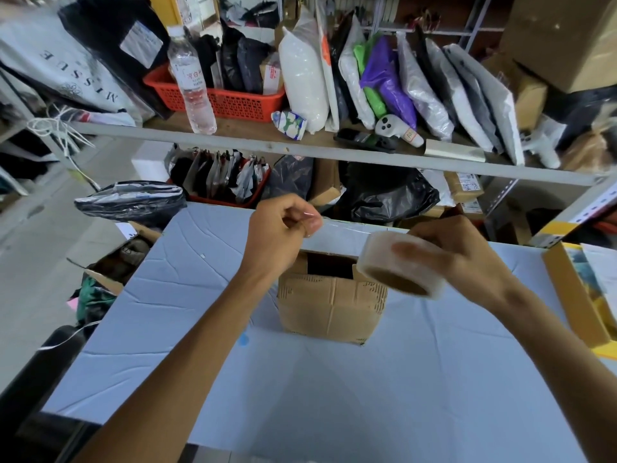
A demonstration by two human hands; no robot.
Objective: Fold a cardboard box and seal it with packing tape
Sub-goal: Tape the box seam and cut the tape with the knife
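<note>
I see the cardboard box [330,309] mid-surface [200,329], top gaping. Above it, the right hand [467,255] grips the clear tape roll [400,269]. At its 9 o'clock the left hand [280,235] pinches the stretched strip [344,230] by its end. At 10 o'clock, a white bag [66,68] reads "MISSUE".

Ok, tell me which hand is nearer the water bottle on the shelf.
Left. The left hand, pinching the tape strip, is below and right of the water bottle; the right hand, holding the tape roll, is farther right.
</note>
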